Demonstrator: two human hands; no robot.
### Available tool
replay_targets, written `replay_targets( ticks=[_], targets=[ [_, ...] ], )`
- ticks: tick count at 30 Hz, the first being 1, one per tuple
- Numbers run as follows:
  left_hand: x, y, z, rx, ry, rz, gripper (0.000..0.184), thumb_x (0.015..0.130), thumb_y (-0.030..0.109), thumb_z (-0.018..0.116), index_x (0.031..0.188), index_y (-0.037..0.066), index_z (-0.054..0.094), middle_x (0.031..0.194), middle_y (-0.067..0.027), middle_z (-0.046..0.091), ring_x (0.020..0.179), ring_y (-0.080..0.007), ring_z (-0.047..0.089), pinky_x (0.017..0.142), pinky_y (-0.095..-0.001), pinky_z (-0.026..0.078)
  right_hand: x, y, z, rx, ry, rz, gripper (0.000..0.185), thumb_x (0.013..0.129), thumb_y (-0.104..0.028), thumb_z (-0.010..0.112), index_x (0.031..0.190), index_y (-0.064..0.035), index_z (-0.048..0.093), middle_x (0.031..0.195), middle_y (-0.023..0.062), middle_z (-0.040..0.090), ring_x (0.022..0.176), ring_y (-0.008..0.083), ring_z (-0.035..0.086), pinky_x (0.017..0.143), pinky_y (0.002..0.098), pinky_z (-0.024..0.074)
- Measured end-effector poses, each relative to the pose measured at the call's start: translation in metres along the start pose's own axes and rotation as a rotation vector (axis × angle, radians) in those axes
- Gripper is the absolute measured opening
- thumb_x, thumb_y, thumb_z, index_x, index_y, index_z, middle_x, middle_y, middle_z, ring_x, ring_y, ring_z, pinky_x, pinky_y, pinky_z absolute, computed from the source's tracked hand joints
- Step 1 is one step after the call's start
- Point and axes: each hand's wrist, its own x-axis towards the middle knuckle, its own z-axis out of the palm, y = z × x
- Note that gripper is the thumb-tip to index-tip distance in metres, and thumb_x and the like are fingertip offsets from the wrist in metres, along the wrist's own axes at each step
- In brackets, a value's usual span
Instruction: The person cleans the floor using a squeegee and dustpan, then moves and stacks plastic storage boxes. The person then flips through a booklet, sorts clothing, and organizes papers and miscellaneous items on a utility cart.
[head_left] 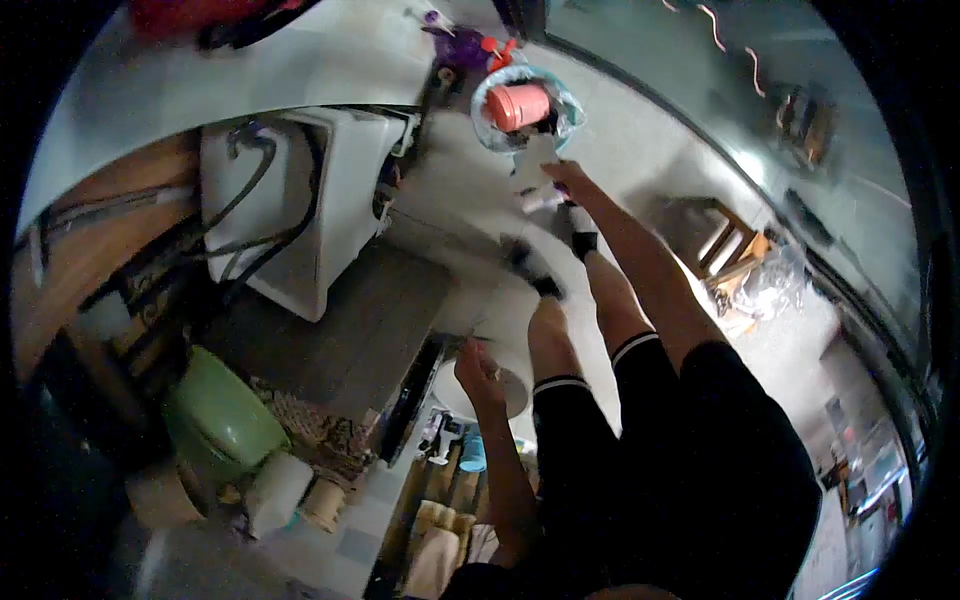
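Observation:
My right hand reaches far forward, closed on a pale flat piece whose kind is blurred. That piece is at the near rim of a trash bin lined with a light blue bag. Inside the bin lies a coral-pink canister. My left hand hangs low, fingers loosely bent and apart, with nothing visible in it. From this view it overlaps a round white container; whether they touch I cannot tell.
A white basin-like unit with dark hoses stands left. Below it are a green tub and a pale cup-like container. A wooden stool and plastic bags lie right, by a glass panel. My feet are on the floor between.

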Motion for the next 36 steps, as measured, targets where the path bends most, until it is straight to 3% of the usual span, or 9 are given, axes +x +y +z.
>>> replay_targets(
  ticks=[1, 4, 8, 11, 17, 23, 27, 33, 36],
  targets=[
    [0.002, 0.024, 0.011, -0.340, -0.003, -0.249, 0.024, 0.091, 0.025, 0.056, 0.073, 0.010, 0.051, 0.057, 0.0038, 0.032, 0.047, -0.0048, 0.024, 0.044, -0.0240, 0.021, 0.019, 0.002, 0.004, 0.003, 0.059, -0.054, 0.032, 0.076, -0.021, 0.071, 0.098, 0.0015, 0.062, 0.082, 0.0073, 0.062, 0.063, 0.0169, 0.058, 0.054, 0.0317, 0.0481],
    [0.012, 0.016, -0.003, -0.276, 0.194, -0.420, 0.032, 0.091, 0.025, 0.056, 0.066, 0.014, 0.040, 0.057, 0.0043, 0.030, 0.046, -0.0060, 0.022, 0.045, -0.0248, 0.020, 0.047, -0.020, 0.013, 0.014, 0.214, -0.103, 0.028, 0.077, -0.021, 0.071, 0.095, -0.0014, 0.063, 0.079, 0.0067, 0.061, 0.060, 0.0156, 0.058, 0.051, 0.0314, 0.0467],
    [0.026, 0.025, -0.018, -0.240, 0.059, -0.415, 0.031, 0.091, 0.026, 0.055, 0.066, 0.014, 0.041, 0.057, 0.0049, 0.030, 0.047, -0.0057, 0.023, 0.046, -0.0245, 0.020, 0.115, -0.002, -0.012, 0.030, 0.304, -0.136, 0.027, 0.076, -0.025, 0.071, 0.093, -0.0057, 0.061, 0.078, 0.0065, 0.060, 0.063, 0.0163, 0.057, 0.055, 0.0325, 0.0490],
    [0.037, 0.024, -0.024, -0.183, 0.253, -0.531, 0.031, 0.091, 0.025, 0.055, 0.066, 0.014, 0.040, 0.056, 0.0051, 0.028, 0.048, -0.0054, 0.023, 0.046, -0.0244, 0.021, 0.108, -0.018, -0.004, -0.012, 0.331, 0.031, 0.031, 0.076, -0.027, 0.071, 0.096, -0.0074, 0.058, 0.082, 0.0066, 0.060, 0.069, 0.0187, 0.058, 0.060, 0.0358, 0.0535],
    [0.062, 0.035, -0.030, -0.176, 0.091, -0.501, 0.035, 0.093, 0.021, 0.051, 0.063, 0.014, 0.034, 0.055, 0.0048, 0.024, 0.048, -0.0047, 0.020, 0.045, -0.0238, 0.019, 0.102, -0.018, 0.007, -0.056, 0.285, 0.039, 0.043, 0.078, -0.028, 0.069, 0.112, -0.0111, 0.048, 0.097, 0.0068, 0.060, 0.079, 0.0222, 0.062, 0.066, 0.0434, 0.0569],
    [0.074, 0.045, -0.021, -0.098, -0.120, -0.344, 0.038, 0.093, 0.025, 0.053, 0.064, 0.016, 0.030, 0.060, 0.0052, 0.021, 0.052, -0.0061, 0.018, 0.047, -0.0256, 0.017, 0.133, -0.005, 0.007, -0.165, 0.402, -0.008, 0.058, 0.080, -0.010, 0.062, 0.133, -0.0150, 0.038, 0.104, 0.0097, 0.059, 0.081, 0.0241, 0.062, 0.062, 0.0413, 0.0577],
    [0.078, 0.041, -0.027, -0.165, -0.041, -0.404, 0.037, 0.089, 0.019, 0.055, 0.062, 0.015, 0.031, 0.055, 0.0057, 0.022, 0.047, -0.0039, 0.019, 0.043, -0.0234, 0.015, 0.156, 0.000, 0.014, 0.784, -0.099, -0.346, 0.036, 0.079, -0.016, 0.066, 0.111, -0.0080, 0.052, 0.097, 0.0105, 0.060, 0.079, 0.0262, 0.064, 0.065, 0.0421, 0.0564],
    [0.075, 0.034, -0.036, -0.097, -0.032, -0.415, 0.033, 0.091, 0.016, 0.054, 0.065, 0.015, 0.033, 0.054, 0.0055, 0.024, 0.046, -0.0035, 0.019, 0.043, -0.0232, 0.016, 0.118, 0.004, 0.053, 0.491, -0.145, 0.122, 0.036, 0.081, -0.018, 0.066, 0.110, -0.0023, 0.052, 0.096, 0.0152, 0.063, 0.079, 0.0319, 0.066, 0.062, 0.0411, 0.0580],
    [0.078, 0.027, -0.045, -0.072, 0.034, -0.481, 0.033, 0.090, 0.015, 0.054, 0.065, 0.015, 0.032, 0.054, 0.0054, 0.024, 0.046, -0.0039, 0.019, 0.043, -0.0236, 0.017, 0.145, 0.002, 0.049, 0.515, 0.131, -0.077, 0.033, 0.081, -0.005, 0.061, 0.112, -0.0016, 0.052, 0.091, 0.0148, 0.065, 0.075, 0.0307, 0.067, 0.060, 0.0390, 0.0589]
  ],
)
